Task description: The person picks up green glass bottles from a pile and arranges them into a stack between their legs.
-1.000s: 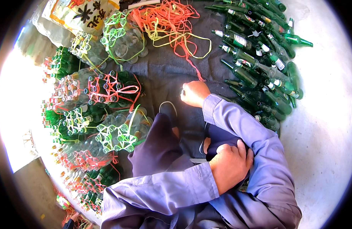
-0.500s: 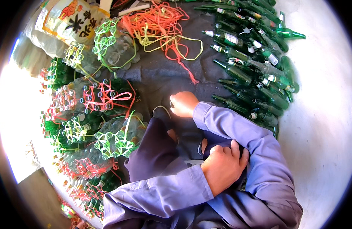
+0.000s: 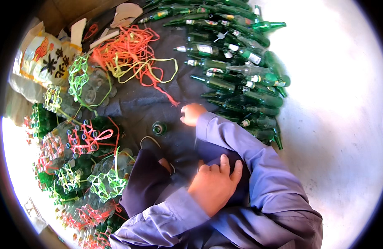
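A green glass bottle (image 3: 159, 128) stands upright on the dark ground cloth (image 3: 133, 97), seen from above with its mouth showing. It is beyond my left shoe, to the left of my right hand (image 3: 193, 115). That hand hovers over the cloth, fingers bent and slightly apart, with nothing visible in it; the bottle is apart from it. The nearest lying green bottles (image 3: 224, 103) are just to its right. My left hand (image 3: 215, 182) lies back up over my right thigh, its fingers spread and holding nothing.
Green bottles lie heaped along the right side. At left stand bundles of bottles tied at the necks with red (image 3: 87, 137) and green string (image 3: 107, 182). A tangle of red and yellow string (image 3: 129, 54) lies ahead, beside a printed sack (image 3: 48, 62).
My view has turned right. My right hand has moved away rightward from the spot where the upright bottle now shows. My left hand still rests over my thigh.
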`<state>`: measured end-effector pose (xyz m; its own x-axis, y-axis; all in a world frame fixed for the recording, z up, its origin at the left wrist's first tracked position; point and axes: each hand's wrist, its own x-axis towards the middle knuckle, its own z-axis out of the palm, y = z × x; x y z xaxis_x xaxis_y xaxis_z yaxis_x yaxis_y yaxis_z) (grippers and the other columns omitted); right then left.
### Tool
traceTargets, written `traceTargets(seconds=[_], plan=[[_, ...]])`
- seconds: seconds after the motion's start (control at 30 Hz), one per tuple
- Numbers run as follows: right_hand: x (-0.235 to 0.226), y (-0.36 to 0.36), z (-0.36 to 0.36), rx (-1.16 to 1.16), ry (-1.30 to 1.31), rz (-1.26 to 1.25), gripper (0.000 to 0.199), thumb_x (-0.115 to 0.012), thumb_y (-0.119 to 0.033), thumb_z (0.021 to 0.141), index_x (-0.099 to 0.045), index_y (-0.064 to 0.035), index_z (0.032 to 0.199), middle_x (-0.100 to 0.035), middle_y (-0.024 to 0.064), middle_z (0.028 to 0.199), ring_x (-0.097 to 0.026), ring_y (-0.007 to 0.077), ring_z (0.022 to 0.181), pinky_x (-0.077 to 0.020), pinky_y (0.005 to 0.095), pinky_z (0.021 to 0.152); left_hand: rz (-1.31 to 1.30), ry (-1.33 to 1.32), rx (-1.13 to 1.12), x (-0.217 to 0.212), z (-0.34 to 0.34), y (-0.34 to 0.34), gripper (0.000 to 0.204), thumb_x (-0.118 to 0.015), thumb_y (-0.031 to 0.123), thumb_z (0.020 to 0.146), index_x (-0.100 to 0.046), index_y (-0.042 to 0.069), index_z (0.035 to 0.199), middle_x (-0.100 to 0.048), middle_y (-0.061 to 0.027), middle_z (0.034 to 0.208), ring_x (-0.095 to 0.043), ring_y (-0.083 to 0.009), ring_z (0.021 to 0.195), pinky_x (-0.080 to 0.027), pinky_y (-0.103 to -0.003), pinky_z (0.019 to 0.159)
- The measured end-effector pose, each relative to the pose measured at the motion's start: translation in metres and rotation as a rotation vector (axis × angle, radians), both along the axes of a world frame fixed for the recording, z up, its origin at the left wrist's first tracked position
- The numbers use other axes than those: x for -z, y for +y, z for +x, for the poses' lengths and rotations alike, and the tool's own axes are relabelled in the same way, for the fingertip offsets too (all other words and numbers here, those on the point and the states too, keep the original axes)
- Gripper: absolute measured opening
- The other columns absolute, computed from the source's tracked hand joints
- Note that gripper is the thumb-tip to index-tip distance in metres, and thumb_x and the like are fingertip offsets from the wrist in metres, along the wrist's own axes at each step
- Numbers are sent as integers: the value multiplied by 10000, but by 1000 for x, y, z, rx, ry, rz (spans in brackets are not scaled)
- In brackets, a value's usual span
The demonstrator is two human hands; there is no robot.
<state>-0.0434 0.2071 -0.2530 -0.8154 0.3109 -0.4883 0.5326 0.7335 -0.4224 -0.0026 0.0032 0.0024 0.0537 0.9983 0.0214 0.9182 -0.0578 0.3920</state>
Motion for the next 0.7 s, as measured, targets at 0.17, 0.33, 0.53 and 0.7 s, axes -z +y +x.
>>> traceTargets(seconds=[0.17,0.33,0.53,0.7], plan=[[-27,67,43,267,36,134,434,-695,-378,881,-762,-118,1223,-740,176,1215,-694,362,1137,-549,470,999,12,33,15,-1,-5,-1,542,-629,202,845,-604,78,1372,-650,-214,1230,-654,-203,684,-508,-336,621],[-109,183,113,354,278,693,311,-712,-277,880,-754,-106,1137,-739,152,1144,-691,364,1082,-555,488,958,19,27,47,-1,-3,0,557,-617,197,862,-587,81,1406,-654,-242,1252,-664,-216,693,-520,-344,639],[-133,294,179,564,52,975,498,-710,-306,911,-665,-100,1362,-666,129,1349,-675,344,1177,-539,463,1022,15,-15,47,1,-4,0,580,-609,188,868,-567,102,1440,-649,-239,1237,-663,-221,685,-524,-352,643],[-119,311,185,636,-187,831,562,-679,-346,957,-609,-87,1450,-706,190,1305,-671,369,1207,-525,467,1042,-19,-24,26,0,-2,1,585,-608,193,872,-562,112,1449,-641,-233,1185,-671,-225,694,-530,-344,636]])
